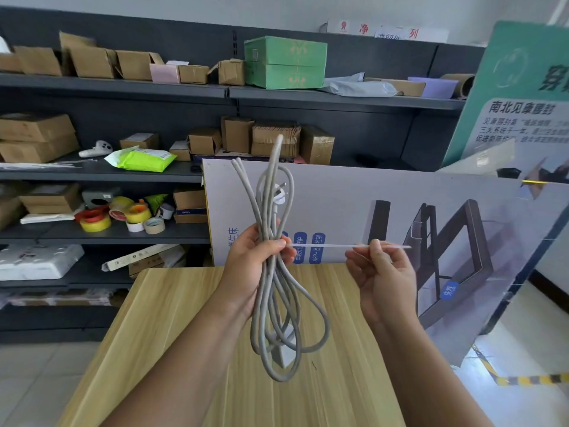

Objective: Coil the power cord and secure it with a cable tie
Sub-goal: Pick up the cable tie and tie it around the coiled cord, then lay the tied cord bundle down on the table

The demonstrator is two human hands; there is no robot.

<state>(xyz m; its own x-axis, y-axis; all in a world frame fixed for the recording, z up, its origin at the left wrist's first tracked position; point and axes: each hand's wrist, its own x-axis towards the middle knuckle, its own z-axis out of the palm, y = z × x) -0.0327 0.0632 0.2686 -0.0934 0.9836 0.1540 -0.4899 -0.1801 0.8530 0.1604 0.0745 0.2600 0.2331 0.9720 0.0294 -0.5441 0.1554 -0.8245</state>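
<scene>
**Q:** Why is the power cord (271, 257) gripped at its waist rather than at one end?

**A:** The left hand (252, 260) closes around the middle of the gathered grey loops, fingers (277, 243) pressed together over the strands. Holding there keeps every pass of the coil bunched at one narrow point, which is the natural seat for a tie. The loops stand up above the fist and hang down below it, clear of the counter (184, 334); the white plug (280, 192) sits among the upper loops.

**Q:** And the thin white strip?

**A:** That is the cable tie (335, 245), held level. The right hand (381, 272) pinches it between thumb and fingertips near its far end, while its near end reaches the left thumb at the bundle. Kept horizontal and taut, it lies square to the strands, ready to wrap round them.

**Q:** Is the tie already round the cord?

**A:** This cannot be told; the left hand hides the meeting point. No closed loop is visible, so the coiling appears done and the securing not yet finished.

**Q:** What is the likely risk?

**A:** Loosening the left grip would probably let the loops spring apart.
</scene>
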